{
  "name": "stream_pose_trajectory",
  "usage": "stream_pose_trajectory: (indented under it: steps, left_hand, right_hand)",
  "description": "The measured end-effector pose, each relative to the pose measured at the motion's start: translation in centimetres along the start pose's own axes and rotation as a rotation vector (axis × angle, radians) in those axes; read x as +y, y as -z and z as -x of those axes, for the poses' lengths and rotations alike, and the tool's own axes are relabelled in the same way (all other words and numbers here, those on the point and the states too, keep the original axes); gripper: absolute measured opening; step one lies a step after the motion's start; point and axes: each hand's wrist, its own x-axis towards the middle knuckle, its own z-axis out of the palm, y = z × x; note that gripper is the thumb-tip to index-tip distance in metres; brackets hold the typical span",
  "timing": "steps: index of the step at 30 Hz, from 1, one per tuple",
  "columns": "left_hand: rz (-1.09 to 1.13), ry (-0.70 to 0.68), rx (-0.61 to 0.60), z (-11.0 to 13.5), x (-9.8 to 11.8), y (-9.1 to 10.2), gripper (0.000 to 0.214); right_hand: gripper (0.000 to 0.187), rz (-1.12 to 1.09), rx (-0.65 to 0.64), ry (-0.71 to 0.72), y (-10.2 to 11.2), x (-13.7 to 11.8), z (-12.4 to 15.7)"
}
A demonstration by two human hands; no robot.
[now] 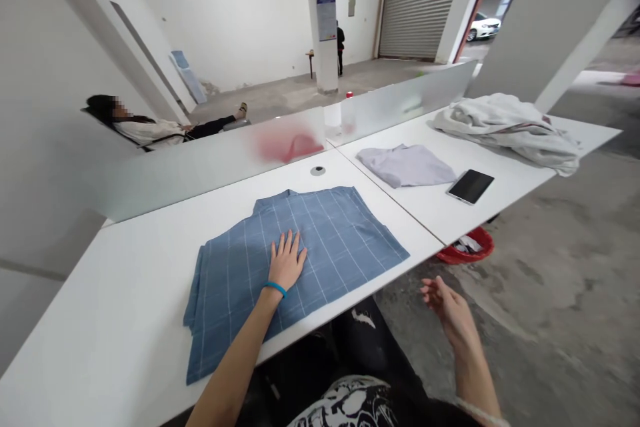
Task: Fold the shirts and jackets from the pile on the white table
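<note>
A blue garment with white check lines (pixel 330 233), apparently a shirt, lies folded on the white table (pixel 125 280). Near its middle my left hand (pixel 287 260) rests flat, fingers spread on the cloth, with a blue band around the wrist. My right hand (pixel 450 310) hangs in the air beyond the table's front edge, to the right of the garment. Its fingers are loosely curled and nothing shows in them. The garment's left side shows several stacked layers, and its lower edge reaches the table's front edge.
A pale lilac folded cloth (pixel 405 165), a dark-screened tablet (pixel 471 186) and a heap of whitish cloth (pixel 510 127) lie on the right-hand table. Below stands a red-lined bin (pixel 470 250). A frosted divider (pixel 215 167) runs along the back; beyond it a person (pixel 150 128) reclines.
</note>
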Motion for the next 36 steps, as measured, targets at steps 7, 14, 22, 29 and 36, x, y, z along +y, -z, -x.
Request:
stream_pose_trajectory:
  steps: [7, 14, 22, 29, 36]
  left_hand:
    - [0.056, -0.109, -0.008, -0.2, 2.5, -0.2, 0.058]
    - [0.097, -0.137, -0.022, -0.1, 2.4, 1.1, 0.058]
    - [0.101, 0.074, 0.011, -5.8, -0.4, 1.4, 0.057]
    - [0.156, 0.099, -0.058, -6.3, -1.3, -0.5, 0.061]
    - [0.694, 0.328, 0.188, 1.3, -5.7, 2.3, 0.048]
  right_hand:
    - [0.056, 0.110, -0.247, 0.039, -4.8, -0.1, 2.8]
    - [0.047, 0.504, -0.084, 0.167, -6.6, -2.4, 1.2]
    - [0.056, -0.182, 0.184, 0.080, -9.1, -0.1, 2.9]
    - [0.050, -0.392, 0.277, 0.141, -12.4, -1.2, 3.3]
    - [0.056, -0.389, 0.151, 0.227, -17.4, -6.7, 3.9]
